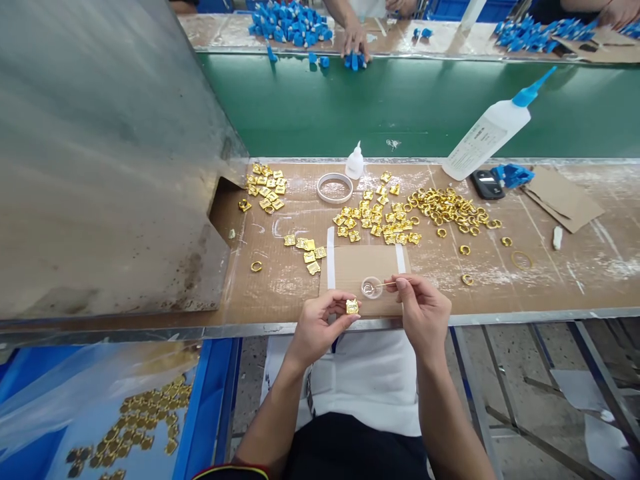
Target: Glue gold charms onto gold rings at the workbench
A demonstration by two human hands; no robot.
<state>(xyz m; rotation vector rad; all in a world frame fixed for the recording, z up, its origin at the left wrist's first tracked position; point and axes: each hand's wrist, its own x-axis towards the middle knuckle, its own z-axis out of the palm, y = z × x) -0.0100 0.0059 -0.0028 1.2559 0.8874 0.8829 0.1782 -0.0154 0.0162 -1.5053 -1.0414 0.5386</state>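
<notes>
Between the thumb and fingers of my left hand (320, 325) is a small square gold piece (353, 307), held at the table's front edge. My right hand (424, 310) pinches a thin stick (389, 285), whose tip reaches into a small clear round dish (371, 288) of clear liquid. The dish sits on a cardboard sheet (357, 263) taped down with white strips. Behind it lie a heap of square gold pieces (373, 217) and a pile of gold rings (450, 208). Several more square pieces (309, 250) lie to the left.
A metal housing (110, 167) rises at the left. Behind are a tape roll (335, 189), a small white bottle (355, 163) and a large bottle (487, 137) with a blue nozzle. Beyond the green conveyor (340, 107), another person's hand (354, 39) touches blue parts. A blue bin (200, 400) holds gold parts.
</notes>
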